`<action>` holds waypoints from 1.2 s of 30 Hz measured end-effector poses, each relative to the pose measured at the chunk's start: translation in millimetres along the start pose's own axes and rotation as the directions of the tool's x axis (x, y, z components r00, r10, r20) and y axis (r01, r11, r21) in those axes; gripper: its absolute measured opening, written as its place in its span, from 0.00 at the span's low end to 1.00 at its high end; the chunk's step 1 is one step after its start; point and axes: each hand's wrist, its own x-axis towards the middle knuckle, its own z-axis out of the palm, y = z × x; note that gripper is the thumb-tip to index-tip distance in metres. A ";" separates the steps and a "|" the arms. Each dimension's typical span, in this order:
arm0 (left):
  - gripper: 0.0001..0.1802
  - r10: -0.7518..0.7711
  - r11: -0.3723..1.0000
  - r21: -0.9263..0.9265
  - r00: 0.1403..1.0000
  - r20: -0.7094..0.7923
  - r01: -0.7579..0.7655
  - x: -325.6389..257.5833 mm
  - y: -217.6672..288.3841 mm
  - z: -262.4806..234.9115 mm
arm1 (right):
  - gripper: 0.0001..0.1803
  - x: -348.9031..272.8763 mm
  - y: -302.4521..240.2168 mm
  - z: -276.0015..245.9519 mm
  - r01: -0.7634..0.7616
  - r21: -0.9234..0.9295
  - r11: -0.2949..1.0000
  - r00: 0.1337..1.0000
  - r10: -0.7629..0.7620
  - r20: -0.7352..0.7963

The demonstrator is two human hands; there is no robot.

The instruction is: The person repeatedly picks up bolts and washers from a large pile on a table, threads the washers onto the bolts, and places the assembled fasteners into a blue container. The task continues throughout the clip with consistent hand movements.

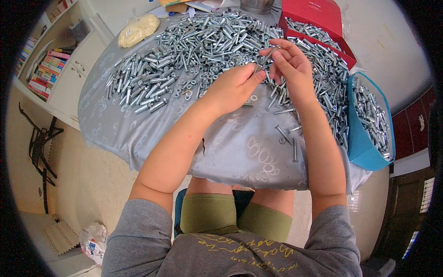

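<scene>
While both hands are meeting above the bolt pile, the left hand and right hand are pinching one steel bolt between fingertips, likely rigid, smooth, light; shank offering best purchase.

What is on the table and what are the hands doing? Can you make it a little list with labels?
table: round, covered with a grey patterned cloth
left hand: left hand pinches one end of a silver bolt
right hand: right hand grips the same bolt at its upper end
big pile: heaps of silver bolts and sleeves across the far side of the table
loose pieces: a few single bolts near the front edge
containers: red box and blue bag, both holding bolts
also there: pale bag at the far left
</scene>
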 end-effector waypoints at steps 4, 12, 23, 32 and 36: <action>0.19 -0.040 0.998 -0.045 0.997 -0.063 0.037 2.1 -4.2 0.5 | 0.14 1.9 -0.6 -5.0 0.016 0.049 0.999 0.996 -0.011 -0.092; 0.20 -0.012 0.998 -0.060 1.000 -0.016 0.011 0.9 -2.6 3.1 | 0.13 -0.4 -0.1 0.3 -0.050 -0.018 0.999 0.999 0.051 0.012; 0.23 -0.128 0.944 -0.303 0.991 0.025 0.130 1.9 -5.2 1.3 | 0.18 -6.2 9.8 2.8 -0.090 -0.281 0.955 0.965 0.154 0.214; 0.25 -0.351 0.547 -0.796 0.934 0.063 0.259 8.4 -12.6 -26.5 | 0.19 -0.8 20.1 -10.0 0.042 -0.574 0.818 0.999 -0.030 0.031; 0.23 -0.453 0.561 -0.791 0.890 -0.049 0.242 10.4 -12.4 -21.2 | 0.15 -5.8 20.6 -5.3 0.037 -0.799 0.600 0.999 -0.013 0.037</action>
